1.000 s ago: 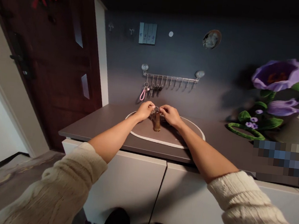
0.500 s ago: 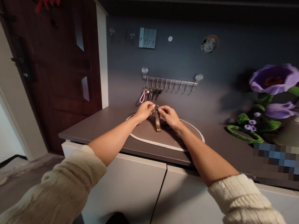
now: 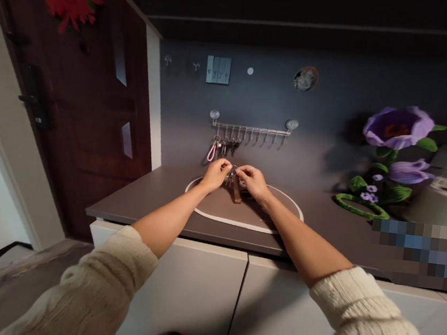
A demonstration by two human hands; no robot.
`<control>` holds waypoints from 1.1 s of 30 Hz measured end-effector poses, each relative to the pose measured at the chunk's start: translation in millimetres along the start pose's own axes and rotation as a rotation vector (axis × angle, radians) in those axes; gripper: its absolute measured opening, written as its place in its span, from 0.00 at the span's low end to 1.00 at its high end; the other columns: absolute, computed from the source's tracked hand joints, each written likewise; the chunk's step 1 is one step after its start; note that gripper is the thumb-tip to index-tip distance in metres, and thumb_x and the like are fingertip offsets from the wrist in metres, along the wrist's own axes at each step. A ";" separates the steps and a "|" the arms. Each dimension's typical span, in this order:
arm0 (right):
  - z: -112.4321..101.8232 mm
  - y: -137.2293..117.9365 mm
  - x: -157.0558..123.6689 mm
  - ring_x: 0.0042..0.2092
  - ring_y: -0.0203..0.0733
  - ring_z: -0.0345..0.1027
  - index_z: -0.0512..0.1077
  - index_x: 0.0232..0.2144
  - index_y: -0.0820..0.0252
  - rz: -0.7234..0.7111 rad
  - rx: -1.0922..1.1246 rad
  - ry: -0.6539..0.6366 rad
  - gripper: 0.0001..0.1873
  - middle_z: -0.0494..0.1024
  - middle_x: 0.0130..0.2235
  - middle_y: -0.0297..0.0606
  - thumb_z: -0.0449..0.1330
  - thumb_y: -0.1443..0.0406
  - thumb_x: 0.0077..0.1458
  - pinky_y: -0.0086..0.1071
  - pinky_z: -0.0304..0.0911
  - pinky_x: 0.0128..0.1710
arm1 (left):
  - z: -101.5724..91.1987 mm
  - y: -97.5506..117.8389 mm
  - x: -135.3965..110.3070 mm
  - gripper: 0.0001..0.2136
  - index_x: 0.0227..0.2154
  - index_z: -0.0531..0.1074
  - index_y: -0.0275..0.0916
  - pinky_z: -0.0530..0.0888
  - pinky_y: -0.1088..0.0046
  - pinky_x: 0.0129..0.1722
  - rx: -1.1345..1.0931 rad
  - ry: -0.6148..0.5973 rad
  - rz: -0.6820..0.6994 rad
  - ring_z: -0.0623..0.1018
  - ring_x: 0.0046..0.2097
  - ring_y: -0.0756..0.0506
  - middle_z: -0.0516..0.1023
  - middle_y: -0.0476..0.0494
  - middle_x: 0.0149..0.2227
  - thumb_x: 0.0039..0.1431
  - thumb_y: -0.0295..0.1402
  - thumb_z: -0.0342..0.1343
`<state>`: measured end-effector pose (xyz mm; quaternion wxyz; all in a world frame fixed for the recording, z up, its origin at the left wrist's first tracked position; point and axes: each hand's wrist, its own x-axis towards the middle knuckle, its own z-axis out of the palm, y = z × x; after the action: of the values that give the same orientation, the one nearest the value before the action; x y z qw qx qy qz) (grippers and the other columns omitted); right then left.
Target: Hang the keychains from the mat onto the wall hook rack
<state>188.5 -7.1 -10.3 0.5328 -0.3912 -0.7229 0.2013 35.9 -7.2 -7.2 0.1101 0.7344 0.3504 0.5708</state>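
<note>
The work at the thin, silvery metal key ring (image 3: pixel 235 166) looks partway through: the ring is in both hands, and neither has let go. The left hand (image 3: pixel 217 175) has its grip pinched on the ring's left side, thumb against finger; the right hand (image 3: pixel 254 182) is clamped on the other side in the same manner. The ring is between the fingertips, above a brown, white-rimmed oval mat (image 3: pixel 222 208) on the dark grey-brown desk (image 3: pixel 132 192). Small metal keys (image 3: pixel 231 177) and a long, flat brown fob (image 3: pixel 237 193) hang below it; whether anything is being threaded on or off is too small to tell.

Behind, several bunches of keys (image 3: pixel 232 146) and a pink loop strap (image 3: pixel 211 151) already hang at the left of a clear wall-mounted hook rail (image 3: pixel 254 129). The held ring is not on any hook.
</note>
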 end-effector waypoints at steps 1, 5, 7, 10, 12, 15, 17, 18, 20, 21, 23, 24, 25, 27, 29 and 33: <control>-0.3 -0.1 -0.1 0.29 0.35 0.63 0.71 0.28 0.61 0.000 0.008 0.008 0.14 0.72 0.27 0.34 0.57 0.55 0.45 0.29 0.59 0.33 | 0.2 -0.4 -0.1 0.05 0.28 0.68 0.35 0.67 0.77 0.35 0.005 0.007 0.004 0.71 0.32 0.52 0.73 0.48 0.29 0.54 0.30 0.49; -1.5 -1.2 -1.0 0.30 0.35 0.62 0.70 0.28 0.61 0.021 0.056 0.038 0.14 0.72 0.27 0.34 0.57 0.56 0.44 0.30 0.58 0.34 | 0.9 -3.7 -1.1 0.07 0.30 0.68 0.36 0.66 0.77 0.33 0.044 0.043 -0.006 0.71 0.31 0.52 0.73 0.48 0.29 0.56 0.32 0.47; -1.8 -2.5 -1.5 0.30 0.34 0.62 0.70 0.27 0.61 0.033 0.082 0.059 0.14 0.71 0.27 0.33 0.57 0.56 0.44 0.29 0.58 0.34 | 1.3 -5.8 -2.1 0.08 0.31 0.68 0.36 0.65 0.77 0.32 0.089 0.052 -0.017 0.71 0.30 0.52 0.73 0.47 0.29 0.57 0.33 0.46; -1.7 -6.0 -1.8 0.30 0.34 0.62 0.69 0.27 0.61 0.054 0.144 0.106 0.14 0.71 0.27 0.32 0.57 0.56 0.44 0.29 0.58 0.35 | 2.2 -7.8 -4.2 0.09 0.31 0.69 0.36 0.64 0.77 0.31 0.175 0.041 -0.024 0.71 0.30 0.51 0.74 0.47 0.28 0.57 0.33 0.45; -1.6 -8.7 -0.7 0.30 0.33 0.61 0.68 0.28 0.61 0.076 0.197 0.154 0.13 0.70 0.27 0.32 0.57 0.56 0.44 0.28 0.58 0.34 | 3.0 -8.2 -5.7 0.09 0.30 0.69 0.37 0.63 0.76 0.32 0.228 0.018 -0.022 0.71 0.30 0.51 0.74 0.47 0.28 0.57 0.33 0.44; -2.6 -11.8 4.4 0.29 0.33 0.61 0.67 0.28 0.60 0.105 0.237 0.240 0.13 0.69 0.27 0.32 0.56 0.56 0.45 0.27 0.57 0.31 | 4.6 -8.2 -7.6 0.09 0.30 0.69 0.37 0.63 0.76 0.32 0.281 -0.012 -0.023 0.71 0.31 0.50 0.74 0.47 0.28 0.57 0.32 0.44; -4.5 -13.6 10.8 0.28 0.33 0.61 0.66 0.27 0.60 0.117 0.247 0.283 0.12 0.68 0.26 0.31 0.55 0.56 0.45 0.26 0.58 0.29 | 6.0 -8.6 -8.3 0.09 0.29 0.70 0.37 0.63 0.76 0.33 0.298 -0.027 -0.034 0.70 0.30 0.50 0.74 0.47 0.27 0.57 0.31 0.44; -5.6 -15.0 14.8 0.28 0.33 0.61 0.65 0.27 0.60 0.122 0.260 0.297 0.12 0.68 0.25 0.31 0.55 0.56 0.45 0.26 0.58 0.28 | 6.8 -9.0 -8.5 0.09 0.29 0.70 0.37 0.63 0.76 0.33 0.303 -0.035 -0.039 0.70 0.30 0.50 0.74 0.47 0.27 0.57 0.31 0.45; -8.0 -19.0 24.1 0.26 0.33 0.61 0.64 0.27 0.59 0.132 0.302 0.313 0.11 0.67 0.24 0.30 0.55 0.57 0.45 0.27 0.60 0.27 | 8.6 -10.4 -8.4 0.09 0.29 0.70 0.37 0.63 0.75 0.33 0.310 -0.045 -0.043 0.70 0.30 0.50 0.74 0.47 0.27 0.57 0.31 0.44; -9.0 -21.6 29.2 0.25 0.33 0.61 0.63 0.27 0.59 0.141 0.325 0.317 0.10 0.66 0.23 0.29 0.54 0.58 0.46 0.28 0.60 0.27 | 9.6 -11.2 -8.3 0.10 0.29 0.70 0.37 0.63 0.75 0.33 0.314 -0.046 -0.041 0.70 0.30 0.50 0.74 0.46 0.27 0.57 0.32 0.44; -10.2 -26.9 40.0 0.22 0.32 0.61 0.62 0.27 0.58 0.169 0.368 0.324 0.07 0.65 0.22 0.28 0.54 0.60 0.46 0.29 0.61 0.26 | 11.6 -12.7 -8.1 0.10 0.29 0.70 0.37 0.63 0.75 0.33 0.321 -0.042 -0.035 0.71 0.31 0.50 0.74 0.46 0.28 0.57 0.32 0.44; -10.3 -29.0 45.6 0.21 0.32 0.61 0.62 0.27 0.58 0.184 0.379 0.329 0.06 0.64 0.21 0.27 0.53 0.61 0.47 0.29 0.62 0.25 | 12.4 -13.2 -8.1 0.10 0.29 0.70 0.37 0.63 0.75 0.33 0.324 -0.039 -0.035 0.71 0.31 0.50 0.74 0.46 0.28 0.57 0.32 0.44; -10.0 -30.3 51.2 0.21 0.32 0.61 0.62 0.27 0.58 0.197 0.378 0.336 0.05 0.64 0.21 0.27 0.53 0.62 0.47 0.29 0.62 0.24 | 13.1 -13.5 -8.2 0.10 0.29 0.70 0.38 0.63 0.75 0.33 0.325 -0.037 -0.038 0.71 0.31 0.50 0.74 0.46 0.28 0.57 0.32 0.44; -8.7 -30.4 62.7 0.20 0.32 0.61 0.63 0.27 0.58 0.210 0.337 0.365 0.05 0.65 0.20 0.27 0.52 0.63 0.47 0.29 0.62 0.24 | 14.1 -13.1 -8.8 0.10 0.29 0.71 0.38 0.63 0.75 0.32 0.324 -0.032 -0.047 0.71 0.31 0.49 0.74 0.46 0.28 0.57 0.32 0.44; -6.8 -27.5 74.0 0.21 0.32 0.61 0.65 0.28 0.59 0.213 0.262 0.417 0.05 0.67 0.20 0.28 0.52 0.63 0.47 0.28 0.62 0.24 | 14.7 -12.1 -9.6 0.10 0.30 0.71 0.38 0.63 0.75 0.32 0.320 -0.033 -0.056 0.71 0.31 0.50 0.75 0.46 0.29 0.57 0.32 0.44; -2.9 -21.1 94.4 0.21 0.32 0.62 0.68 0.29 0.60 0.235 0.151 0.521 0.07 0.69 0.21 0.29 0.53 0.63 0.48 0.27 0.62 0.25 | 15.7 -10.6 -10.4 0.11 0.30 0.71 0.38 0.62 0.76 0.32 0.320 -0.050 -0.070 0.71 0.31 0.50 0.75 0.46 0.28 0.57 0.33 0.44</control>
<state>171.9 53.2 63.5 0.7011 -0.4700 -0.4945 0.2076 45.1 -2.4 -26.2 0.0202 0.7437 0.4595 0.4851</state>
